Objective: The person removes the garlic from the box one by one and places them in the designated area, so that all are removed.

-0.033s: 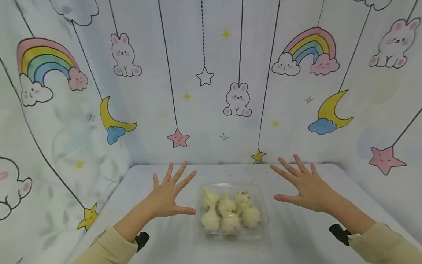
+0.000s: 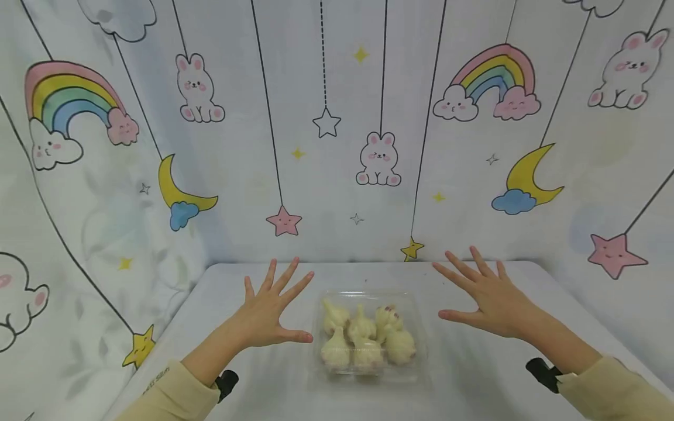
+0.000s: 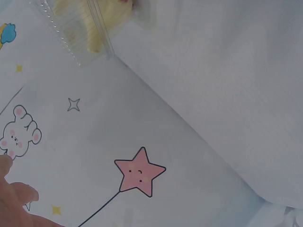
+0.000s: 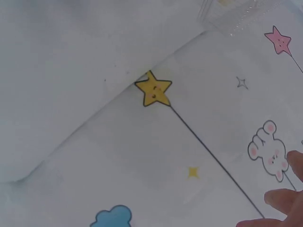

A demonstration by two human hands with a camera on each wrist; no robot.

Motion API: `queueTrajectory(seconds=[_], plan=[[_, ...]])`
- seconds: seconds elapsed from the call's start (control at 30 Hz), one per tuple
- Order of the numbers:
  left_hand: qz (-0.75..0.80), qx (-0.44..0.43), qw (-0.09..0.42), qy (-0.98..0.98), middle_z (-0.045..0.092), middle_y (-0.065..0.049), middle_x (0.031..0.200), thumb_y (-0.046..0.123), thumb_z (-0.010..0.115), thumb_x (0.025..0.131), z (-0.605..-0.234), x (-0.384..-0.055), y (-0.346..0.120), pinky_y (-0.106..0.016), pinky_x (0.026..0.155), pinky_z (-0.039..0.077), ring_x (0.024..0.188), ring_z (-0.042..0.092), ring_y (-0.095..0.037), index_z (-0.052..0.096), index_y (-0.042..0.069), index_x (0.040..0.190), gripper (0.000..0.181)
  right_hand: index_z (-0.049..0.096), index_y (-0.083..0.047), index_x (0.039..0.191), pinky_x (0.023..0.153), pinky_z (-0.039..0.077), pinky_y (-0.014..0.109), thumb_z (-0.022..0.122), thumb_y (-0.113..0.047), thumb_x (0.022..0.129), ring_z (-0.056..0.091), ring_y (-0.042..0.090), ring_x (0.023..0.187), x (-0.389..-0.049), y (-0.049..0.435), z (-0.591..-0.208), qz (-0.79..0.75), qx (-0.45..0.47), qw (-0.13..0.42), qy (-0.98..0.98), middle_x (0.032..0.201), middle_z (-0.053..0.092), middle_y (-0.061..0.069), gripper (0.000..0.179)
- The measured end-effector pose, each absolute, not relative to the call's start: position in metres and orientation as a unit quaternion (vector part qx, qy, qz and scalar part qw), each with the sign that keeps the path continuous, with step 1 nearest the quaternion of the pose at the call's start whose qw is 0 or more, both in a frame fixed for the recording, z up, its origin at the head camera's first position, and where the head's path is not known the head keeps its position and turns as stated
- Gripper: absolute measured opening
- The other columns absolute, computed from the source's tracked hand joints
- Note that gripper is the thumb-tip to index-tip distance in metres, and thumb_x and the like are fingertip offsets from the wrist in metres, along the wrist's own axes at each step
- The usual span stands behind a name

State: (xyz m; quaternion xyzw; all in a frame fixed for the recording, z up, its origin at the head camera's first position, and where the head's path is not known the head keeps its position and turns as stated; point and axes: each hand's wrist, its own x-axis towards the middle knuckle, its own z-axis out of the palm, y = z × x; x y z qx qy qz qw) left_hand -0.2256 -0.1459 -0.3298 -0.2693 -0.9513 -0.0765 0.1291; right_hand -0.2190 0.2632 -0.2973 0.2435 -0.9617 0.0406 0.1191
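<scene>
White cloth backdrop (image 2: 337,70), printed with cartoon motifs, before me across the upper frame. White-covered bench (image 2: 253,380), lower frame. Clear rectangular plastic box (image 2: 421,318), on the bench, lower centre. Left hand (image 2: 265,316), bare, fingers spread wide, lower left of centre, thumb near the box. Right hand (image 2: 489,301), likewise splayed, lower right, apart from it. Pale garlic bulbs (image 2: 368,354), six, inside the box.

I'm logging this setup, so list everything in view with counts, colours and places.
Table: one, white, foreground
Plastic container: one, clear, on the table
Garlic bulbs: six visible, cream, inside the container
Printed backdrop: one, white with colourful cartoons, behind the table
Sleeves: two, beige, toward the lower corners
Wrist devices: two, black, one by each sleeve
Left hand: one, fingers spread, left of the container
Right hand: one, fingers spread, right of the container
</scene>
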Motion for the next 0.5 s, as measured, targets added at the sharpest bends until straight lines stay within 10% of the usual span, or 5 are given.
queueTrajectory(seconds=[0.5], plan=[[-0.101,-0.266,0.119,-0.951,-0.008,-0.002,0.153,0.076,0.06,0.061,-0.335,-0.225,-0.146,-0.079,0.089,0.002,0.135,-0.008,-0.04,0.009,0.031,0.148,0.11,0.017,-0.033,0.146,0.097,0.003,0.071,0.058,-0.06,0.079,-0.003,0.04,0.136,-0.221,0.275,-0.304,0.101,0.234,0.105,-0.961,0.152,0.015,0.011,0.083]])
